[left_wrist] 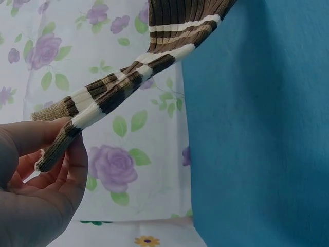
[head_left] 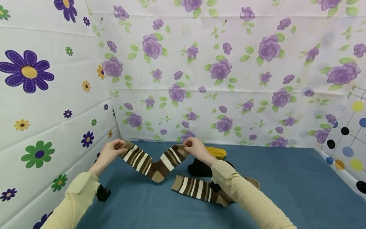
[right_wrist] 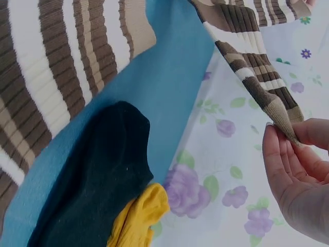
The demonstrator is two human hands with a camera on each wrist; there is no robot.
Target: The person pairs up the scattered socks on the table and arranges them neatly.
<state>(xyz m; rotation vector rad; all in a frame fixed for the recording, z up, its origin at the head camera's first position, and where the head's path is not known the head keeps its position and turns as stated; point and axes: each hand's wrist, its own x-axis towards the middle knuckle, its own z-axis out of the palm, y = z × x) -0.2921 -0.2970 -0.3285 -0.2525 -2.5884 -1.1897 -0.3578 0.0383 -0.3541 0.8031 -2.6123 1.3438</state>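
Note:
A brown, tan and white striped sock (head_left: 156, 167) hangs in a V between both hands, its tan heel sagging lowest. At the ribbed cuff end, the left hand (head_left: 110, 153) pinches the sock between thumb and fingers; the left wrist view shows this hand (left_wrist: 49, 175) close up. By the tan toe, the right hand (head_left: 199, 150) pinches the other end, also visible in the right wrist view (right_wrist: 300, 175). Below the right forearm lies a second striped sock (head_left: 194, 188) of the same pattern, flat on the blue table (head_left: 137, 203) and partly hidden by the sleeve.
Behind the right wrist lie a black sock (head_left: 198, 168) and a yellow sock (head_left: 215, 152), both partly covered by that arm. A flower-patterned sheet (head_left: 200, 76) stands along the table's back edge, with another patterned sheet (head_left: 57, 121) on the left side.

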